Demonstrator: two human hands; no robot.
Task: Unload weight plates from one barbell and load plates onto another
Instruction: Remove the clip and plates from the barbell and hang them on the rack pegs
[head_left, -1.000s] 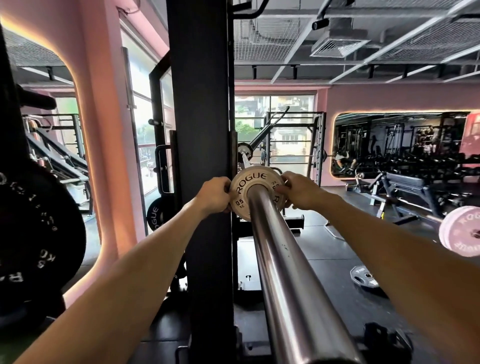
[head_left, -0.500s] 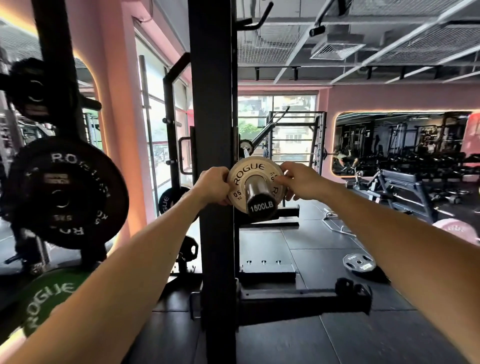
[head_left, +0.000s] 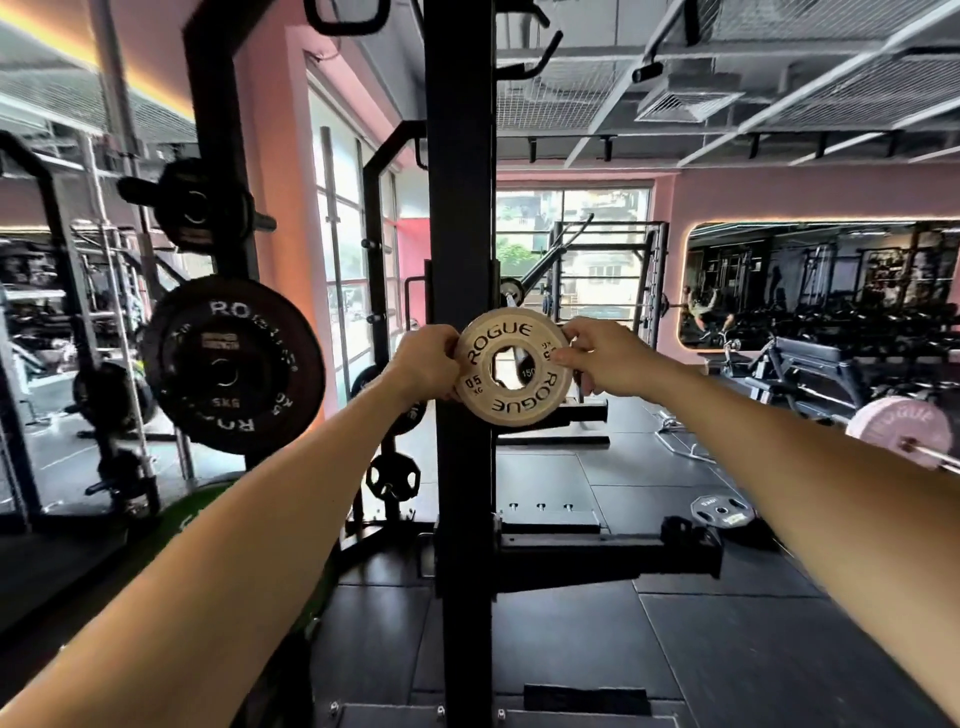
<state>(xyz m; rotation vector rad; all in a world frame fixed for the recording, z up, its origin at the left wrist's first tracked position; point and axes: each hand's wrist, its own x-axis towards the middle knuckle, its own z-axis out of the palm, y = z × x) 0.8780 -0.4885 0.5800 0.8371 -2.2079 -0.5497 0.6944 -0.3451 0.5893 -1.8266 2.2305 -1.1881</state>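
Note:
A small tan 0.5 kg ROGUE plate (head_left: 511, 408) is held upright at arm's length in front of the black rack upright (head_left: 460, 208). My left hand (head_left: 426, 361) grips its left rim and my right hand (head_left: 605, 356) pinches its right rim. Through the plate's centre hole I see the barbell sleeve end (head_left: 523, 369) just behind it; the plate looks clear of the sleeve. A second barbell with a pink plate (head_left: 901, 431) sits low at the right edge.
Black ROGUE plates (head_left: 231, 364) hang on storage pegs at the left, with a green plate (head_left: 208, 514) below them. A spotter arm (head_left: 608, 558) juts from the rack at knee height. A small grey plate (head_left: 722, 512) lies on the black floor mats.
The plate has slid off the end of the barbell sleeve toward me; the long sleeve filling the view a second ago is now only a sliver behind the hole. My view has shifted right.

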